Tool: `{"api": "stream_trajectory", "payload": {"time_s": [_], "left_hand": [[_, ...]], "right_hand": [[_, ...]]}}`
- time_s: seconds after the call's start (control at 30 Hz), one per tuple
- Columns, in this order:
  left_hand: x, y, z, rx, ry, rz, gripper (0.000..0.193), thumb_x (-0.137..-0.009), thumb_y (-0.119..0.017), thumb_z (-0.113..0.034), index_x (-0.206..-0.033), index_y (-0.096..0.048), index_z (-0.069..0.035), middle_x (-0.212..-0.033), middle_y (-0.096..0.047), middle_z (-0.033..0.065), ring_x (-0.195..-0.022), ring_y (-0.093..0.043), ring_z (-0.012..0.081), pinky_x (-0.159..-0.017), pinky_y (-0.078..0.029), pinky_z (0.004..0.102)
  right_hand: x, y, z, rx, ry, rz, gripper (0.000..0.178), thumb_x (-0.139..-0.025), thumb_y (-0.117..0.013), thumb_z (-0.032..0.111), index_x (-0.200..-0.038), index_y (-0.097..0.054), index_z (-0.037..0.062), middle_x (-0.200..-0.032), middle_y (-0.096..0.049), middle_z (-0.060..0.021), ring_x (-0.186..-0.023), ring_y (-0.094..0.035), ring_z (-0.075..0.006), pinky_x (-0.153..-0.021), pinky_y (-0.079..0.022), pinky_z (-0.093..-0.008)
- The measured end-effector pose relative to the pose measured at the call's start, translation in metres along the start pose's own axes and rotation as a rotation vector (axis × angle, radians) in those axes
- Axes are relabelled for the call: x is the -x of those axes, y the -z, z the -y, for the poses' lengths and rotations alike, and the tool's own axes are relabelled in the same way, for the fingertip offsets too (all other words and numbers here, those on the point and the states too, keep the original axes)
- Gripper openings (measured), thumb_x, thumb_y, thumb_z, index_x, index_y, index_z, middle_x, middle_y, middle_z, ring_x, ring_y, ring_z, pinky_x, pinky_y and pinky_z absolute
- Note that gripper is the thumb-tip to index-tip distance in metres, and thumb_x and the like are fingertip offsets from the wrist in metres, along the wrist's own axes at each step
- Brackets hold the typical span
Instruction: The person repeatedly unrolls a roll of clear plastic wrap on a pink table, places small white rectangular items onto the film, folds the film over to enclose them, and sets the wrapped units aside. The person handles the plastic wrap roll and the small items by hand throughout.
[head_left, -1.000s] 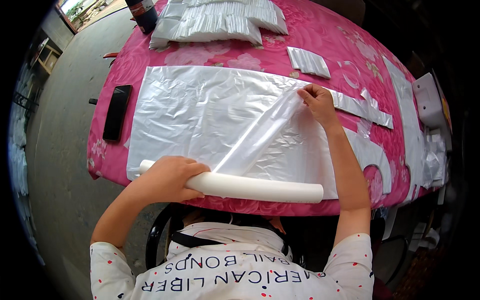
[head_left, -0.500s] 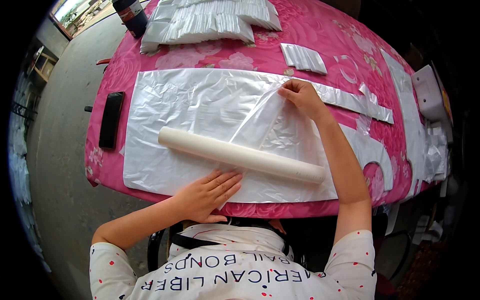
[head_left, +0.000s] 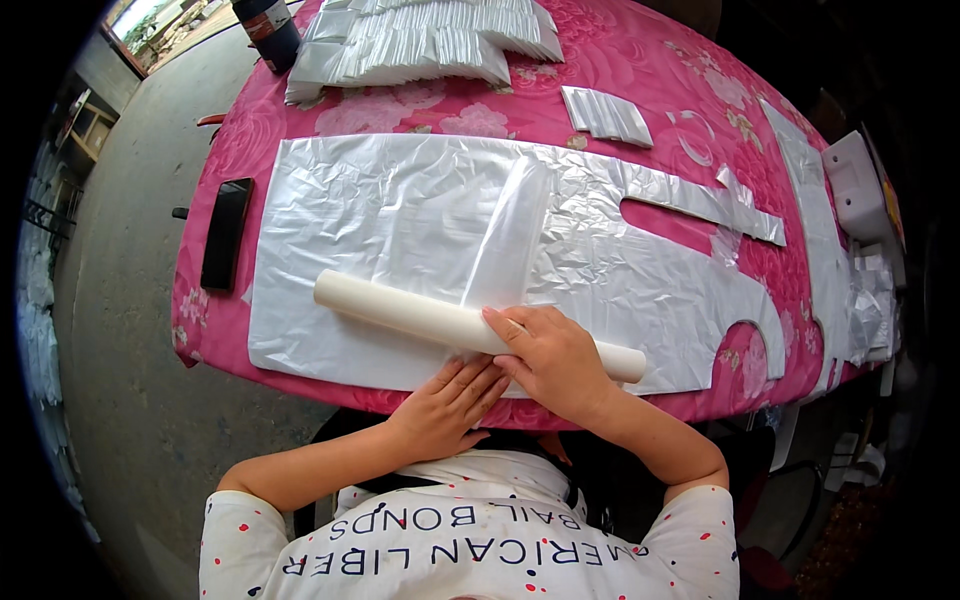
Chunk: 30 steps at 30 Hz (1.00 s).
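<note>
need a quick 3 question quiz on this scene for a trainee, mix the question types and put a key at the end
1. True or false: the black phone lies to the person's left of the silvery plastic sheet.

2. Short answer: which hand covers part of the white roll?

3. Multiple choice: what is beside the dark bottle?
a) the white roll
b) the big stack of folded plastic
c) the black phone

Key:
1. True.
2. The right hand.
3. b
</note>
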<state>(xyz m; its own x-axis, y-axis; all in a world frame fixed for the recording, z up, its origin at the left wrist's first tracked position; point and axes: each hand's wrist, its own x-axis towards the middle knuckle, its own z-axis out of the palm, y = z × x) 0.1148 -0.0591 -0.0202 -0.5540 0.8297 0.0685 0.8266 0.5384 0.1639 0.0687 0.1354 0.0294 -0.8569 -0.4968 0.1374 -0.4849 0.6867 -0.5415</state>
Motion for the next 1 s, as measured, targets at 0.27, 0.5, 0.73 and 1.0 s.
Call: {"api": "stream_trajectory", "payload": {"time_s": [0.27,0.5,0.73,1.0], "left_hand": [[-0.001,0.007,0.000,0.158,0.002,0.024,0.076,-0.080,-0.052,-0.050,-0.133,-0.035,0.002,-0.142,-0.028,0.0196,-0.133,-0.024,0.0325,-0.108,-0.018,0.0446],[-0.009,0.025,0.015,0.500,0.216,-0.172,0.073,-0.084,-0.049,-0.039,-0.137,-0.023,0.004,-0.144,-0.018,0.0240,-0.135,-0.017,0.0355,-0.109,-0.012,0.0455],[-0.031,0.012,0.015,0.196,0.339,-0.104,0.070,-0.082,-0.052,-0.032,-0.135,-0.027,0.006,-0.144,-0.020,0.0227,-0.135,-0.017,0.0338,-0.109,-0.010,0.0468],[-0.033,0.006,0.012,0.071,0.335,-0.069,0.068,-0.082,-0.051,-0.034,-0.135,-0.030,0.003,-0.144,-0.023,0.0195,-0.136,-0.017,0.0315,-0.109,-0.006,0.0475]], "right_hand": [[0.027,0.046,-0.090,0.380,-0.385,-0.405,0.047,-0.078,-0.064,0.014,-0.123,-0.052,0.0087,-0.106,-0.058,-0.0110,-0.094,-0.054,-0.0294,-0.080,-0.045,-0.0375],[0.069,0.073,-0.096,0.161,-0.664,-0.486,0.047,-0.082,-0.061,0.015,-0.126,-0.049,0.0060,-0.109,-0.057,-0.0137,-0.102,-0.053,-0.0300,-0.087,-0.042,-0.0357],[0.078,0.051,-0.064,0.113,-0.517,-0.445,0.048,-0.079,-0.064,0.013,-0.124,-0.051,0.0056,-0.110,-0.057,-0.0127,-0.099,-0.054,-0.0287,-0.086,-0.042,-0.0345],[0.054,0.023,-0.026,0.125,-0.241,-0.321,0.055,-0.068,-0.070,0.009,-0.120,-0.055,0.0101,-0.104,-0.058,-0.0089,-0.087,-0.054,-0.0282,-0.077,-0.045,-0.0359]]}}
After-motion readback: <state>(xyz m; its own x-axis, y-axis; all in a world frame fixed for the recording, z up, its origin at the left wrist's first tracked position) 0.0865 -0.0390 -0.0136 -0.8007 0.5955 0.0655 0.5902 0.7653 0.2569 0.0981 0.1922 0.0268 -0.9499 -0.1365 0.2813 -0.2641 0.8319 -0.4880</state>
